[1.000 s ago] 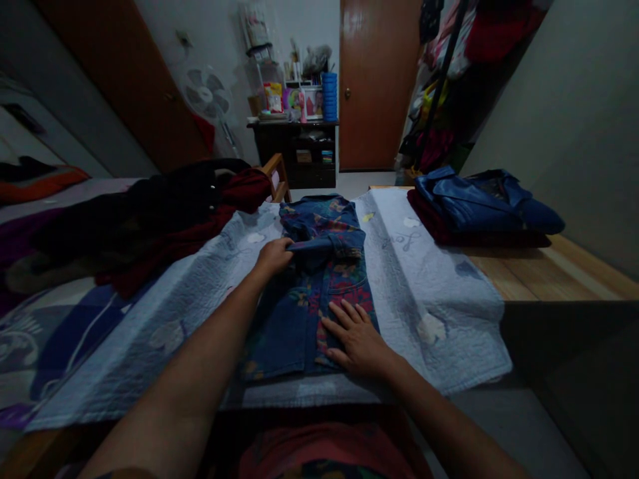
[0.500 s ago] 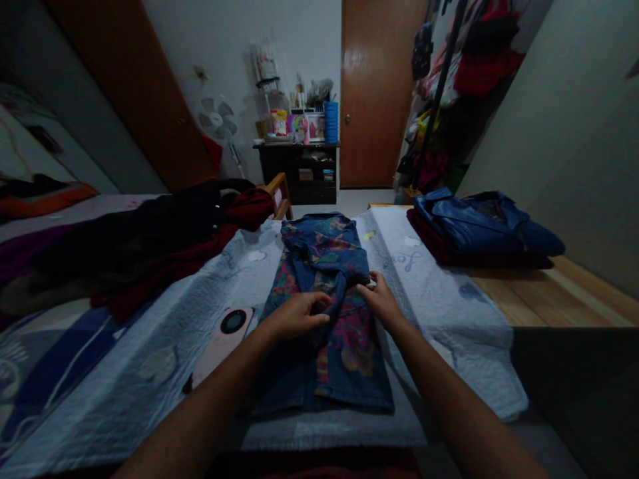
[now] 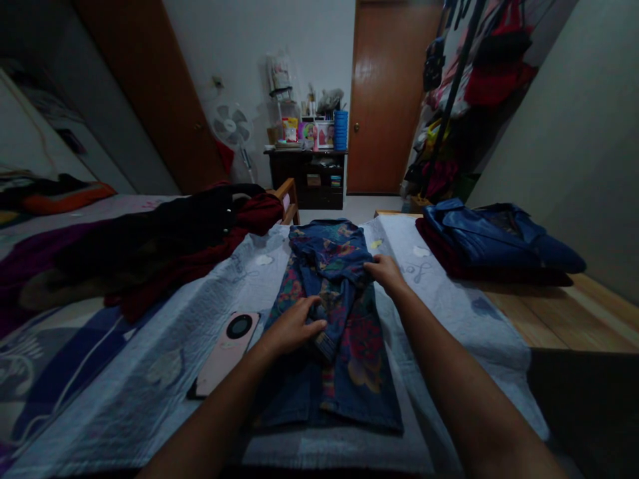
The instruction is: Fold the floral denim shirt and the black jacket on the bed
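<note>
A dark blue denim garment with a colourful floral print [image 3: 364,346] lies lengthwise on a pale quilted cover [image 3: 200,332], its sleeve folded across the middle. My left hand [image 3: 297,322] rests on the middle of the garment beside the sleeve's cuff, thumb and fingers apart. At the garment's right edge, my right hand [image 3: 385,271] pinches the denim between thumb and fingers. Left of the garment lies a pink phone [image 3: 224,356] with a round black camera disc.
Folded blue denim on dark red cloth [image 3: 479,233] sits at the right, partly over a wooden surface [image 3: 519,322]. Dark and red clothes [image 3: 164,233] are heaped at the left. Behind stand a fan [image 3: 232,124], a black cabinet [image 3: 289,174] and a wooden door [image 3: 387,100].
My right hand has moved up along the garment's right edge and closed on the cloth. The sleeve end now lies lower, beside my left hand. The view has shifted slightly.
</note>
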Available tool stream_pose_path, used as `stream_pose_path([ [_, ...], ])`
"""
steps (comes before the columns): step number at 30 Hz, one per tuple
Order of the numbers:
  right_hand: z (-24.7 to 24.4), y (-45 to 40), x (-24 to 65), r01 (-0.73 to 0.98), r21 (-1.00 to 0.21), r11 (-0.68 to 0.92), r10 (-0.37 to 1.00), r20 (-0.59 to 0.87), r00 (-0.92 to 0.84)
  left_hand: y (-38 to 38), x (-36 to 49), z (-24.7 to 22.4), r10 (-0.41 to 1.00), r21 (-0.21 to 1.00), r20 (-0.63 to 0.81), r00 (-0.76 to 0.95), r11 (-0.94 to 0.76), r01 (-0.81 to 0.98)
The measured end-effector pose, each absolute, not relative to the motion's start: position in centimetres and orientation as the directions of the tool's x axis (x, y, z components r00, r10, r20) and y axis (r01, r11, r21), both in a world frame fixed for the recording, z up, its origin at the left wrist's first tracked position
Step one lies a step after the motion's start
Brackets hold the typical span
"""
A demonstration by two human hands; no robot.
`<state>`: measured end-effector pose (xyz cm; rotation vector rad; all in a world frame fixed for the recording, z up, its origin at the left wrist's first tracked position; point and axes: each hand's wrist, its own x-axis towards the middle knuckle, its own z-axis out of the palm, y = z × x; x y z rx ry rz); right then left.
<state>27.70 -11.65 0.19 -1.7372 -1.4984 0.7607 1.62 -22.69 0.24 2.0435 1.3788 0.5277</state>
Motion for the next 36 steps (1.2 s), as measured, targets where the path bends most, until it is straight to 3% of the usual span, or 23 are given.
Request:
stream_pose_path([
  [3, 2.4, -10.7, 25.9, 0.493, -0.870, -0.015, 0.988, 0.062, 0.140, -23.3, 1.9, 0.1, 0.935, 0.726, -0.010, 0.354, -0.237, 0.645],
  [7, 4.8, -10.5, 22.4, 0.261, -0.963, 0.065, 0.992, 0.090, 0.085, -23.8, 3.0, 0.4, 0.926, 0.795, -0.040, 0.375, -0.198, 0.573],
  [10, 5.1, -11.4, 20.4, 0.165, -0.980, 0.108, 0.981, 0.078, -0.180, -24.3, 4.1, 0.2, 0.904, 0.898, -0.075, 0.422, -0.123, 0.423],
  [12, 4.6, -12.2, 19.9, 0.182, -0.970, 0.164, 0.920, 0.084, -0.382, -24.8, 4.7, 0.0, 0.894, 0.948, -0.125, 0.429, -0.020, 0.317],
  [14, 3.6, -13.0, 20.5, 0.252, -0.942, 0.222, 0.886, 0.087, -0.455, -25.4, 5.2, -0.2, 0.871, 0.967, -0.201, 0.449, 0.104, 0.231],
  [16, 2.3, -13.9, 21.9, 0.382, -0.890, 0.249, 0.927, 0.105, -0.360, -26.0, 5.5, -0.3, 0.840, 0.965, -0.263, 0.475, 0.217, 0.150],
  [18, 0.9, -15.0, 23.9, 0.551, -0.807, 0.212, 0.976, 0.152, -0.153, -26.4, 5.5, -0.4, 0.846, 0.964, -0.259, 0.466, 0.257, 0.069],
  [20, -0.4, -16.4, 25.6, 0.689, -0.718, 0.098, 0.984, 0.172, 0.039, -26.8, 5.3, -0.6, 0.879, 0.977, -0.204, 0.431, 0.209, 0.036],
  [22, -1.4, -18.3, 26.7, 0.707, -0.707, -0.003, 0.992, 0.089, 0.094, -27.1, 4.9, -1.0, 0.883, 0.990, -0.139, 0.447, 0.126, 0.060],
  [26, -2.7, -22.5, 26.5, 0.475, -0.859, -0.191, 0.979, -0.202, 0.028, -28.1, 4.0, -1.4, 0.820, 0.987, -0.055, 0.570, -0.042, 0.154],
  [28, -2.9, -24.3, 25.9, 0.376, -0.897, -0.234, 0.963, -0.268, -0.040, -28.6, 4.0, -1.4, 0.844, 0.953, -0.012, 0.536, -0.153, 0.263],
  [33, -3.0, -27.9, 25.4, 0.335, -0.942, 0.003, 0.920, -0.129, -0.371, -29.0, 4.7, -1.3, 0.904, 0.826, 0.058, 0.424, -0.282, 0.489],
  [36, -3.3, -29.5, 25.1, 0.424, -0.890, 0.170, 0.914, -0.018, -0.404, -29.1, 5.1, -1.6, 0.909, 0.762, 0.131, 0.397, -0.348, 0.546],
])
